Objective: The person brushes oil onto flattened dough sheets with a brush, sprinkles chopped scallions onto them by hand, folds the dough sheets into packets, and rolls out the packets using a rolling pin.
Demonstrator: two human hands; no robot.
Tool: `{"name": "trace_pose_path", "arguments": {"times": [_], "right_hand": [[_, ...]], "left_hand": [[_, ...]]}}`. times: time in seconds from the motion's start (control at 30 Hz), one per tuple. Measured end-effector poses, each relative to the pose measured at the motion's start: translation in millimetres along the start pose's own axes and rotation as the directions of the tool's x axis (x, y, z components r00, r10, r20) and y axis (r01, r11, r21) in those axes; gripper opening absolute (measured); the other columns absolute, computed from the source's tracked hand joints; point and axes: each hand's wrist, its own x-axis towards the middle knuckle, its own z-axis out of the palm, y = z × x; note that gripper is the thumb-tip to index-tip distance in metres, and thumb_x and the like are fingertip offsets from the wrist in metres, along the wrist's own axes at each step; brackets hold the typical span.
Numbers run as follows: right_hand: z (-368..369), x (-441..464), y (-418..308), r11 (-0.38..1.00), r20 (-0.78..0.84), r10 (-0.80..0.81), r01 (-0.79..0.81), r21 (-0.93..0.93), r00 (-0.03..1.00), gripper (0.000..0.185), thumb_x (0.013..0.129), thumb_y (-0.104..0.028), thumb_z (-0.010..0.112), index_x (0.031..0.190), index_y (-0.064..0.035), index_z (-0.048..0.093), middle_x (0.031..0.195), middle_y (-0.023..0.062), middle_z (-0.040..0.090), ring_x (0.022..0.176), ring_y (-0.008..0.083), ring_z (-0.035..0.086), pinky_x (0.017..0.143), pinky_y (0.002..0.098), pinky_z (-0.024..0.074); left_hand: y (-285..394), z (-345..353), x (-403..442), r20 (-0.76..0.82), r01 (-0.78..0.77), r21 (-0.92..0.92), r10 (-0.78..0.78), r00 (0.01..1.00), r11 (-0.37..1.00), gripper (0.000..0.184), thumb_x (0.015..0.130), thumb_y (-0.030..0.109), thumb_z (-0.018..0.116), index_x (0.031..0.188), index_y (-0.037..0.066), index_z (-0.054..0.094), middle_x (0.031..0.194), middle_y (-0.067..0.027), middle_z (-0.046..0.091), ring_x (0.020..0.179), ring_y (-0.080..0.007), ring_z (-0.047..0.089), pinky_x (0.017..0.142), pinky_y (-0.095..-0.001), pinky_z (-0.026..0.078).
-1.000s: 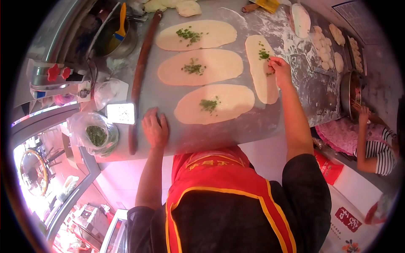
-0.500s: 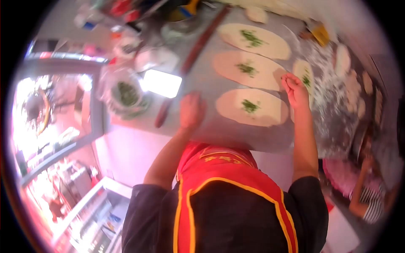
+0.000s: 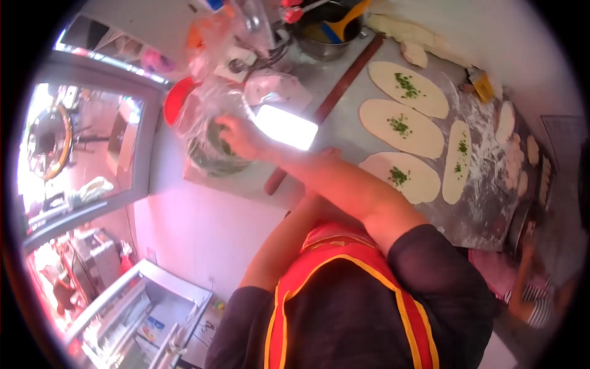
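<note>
Greens (image 3: 214, 136) were seen bagged near the worktop's (image 3: 346, 117) near left corner, right at the fingertips of the right hand (image 3: 241, 136), crossed over the left forearm; its grip could not be told. Left hand (image 3: 330, 152) mostly hidden, farther off, state unreadable.

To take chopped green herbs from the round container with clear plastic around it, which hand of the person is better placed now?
Probably the right hand: it is at the mouth of the container. The left hand is farther away, mostly hidden behind the right forearm.
</note>
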Motion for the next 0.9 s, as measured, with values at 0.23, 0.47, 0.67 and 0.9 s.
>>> {"name": "trace_pose_path", "arguments": {"times": [0.23,0.47,0.67,0.9], "right_hand": [[-155.4,-73.7,20.6,0.980,-0.223,-0.010,-0.035,-0.197,0.975,0.036,0.091,-0.004,0.056,0.127,-0.0026,0.053,0.096,0.0157,0.065,0.088,0.0247,0.064,0.079,0.0330,0.0510],[-320.0,-101.1,133.9,0.418,-0.479,-0.237,-0.357,-0.835,0.845,0.056,0.091,-0.027,0.060,0.130,0.0091,0.042,0.133,0.0287,0.046,0.119,0.0465,0.045,0.101,0.0515,0.0369],[-310.4,-85.8,150.9,0.311,-0.395,-0.087,-0.351,-0.883,0.915,0.069,0.093,-0.047,0.051,0.139,0.0016,0.037,0.145,0.0235,0.036,0.136,0.0380,0.032,0.111,0.0540,0.0240],[-351.8,-121.9,149.6,0.236,-0.438,-0.008,-0.424,-0.874,0.899,0.066,0.094,-0.050,0.048,0.144,-0.0085,0.036,0.150,0.0167,0.032,0.140,0.0331,0.029,0.111,0.0602,0.0192]], "left_hand": [[71.5,-47.2,3.7,0.107,0.018,0.428,-0.071,0.992,0.903,0.040,0.091,0.024,0.056,0.127,0.007,0.053,0.127,-0.0137,0.053,0.114,-0.0339,0.050,0.098,-0.0439,0.040],[77.5,-46.0,4.5,-0.061,-0.099,0.448,0.141,0.988,0.889,0.036,0.087,0.022,0.063,0.120,0.007,0.058,0.119,-0.0129,0.057,0.107,-0.0334,0.053,0.091,-0.0446,0.042],[80.8,-42.6,8.8,-0.096,-0.123,0.447,0.185,0.978,0.886,0.036,0.086,0.020,0.064,0.119,0.008,0.058,0.122,-0.0112,0.057,0.110,-0.0321,0.052,0.093,-0.0432,0.041],[74.6,-38.8,7.5,-0.081,-0.100,0.508,0.163,0.983,0.856,0.038,0.087,0.025,0.064,0.120,0.008,0.058,0.122,-0.0110,0.056,0.109,-0.0322,0.052,0.093,-0.0436,0.040]]}}
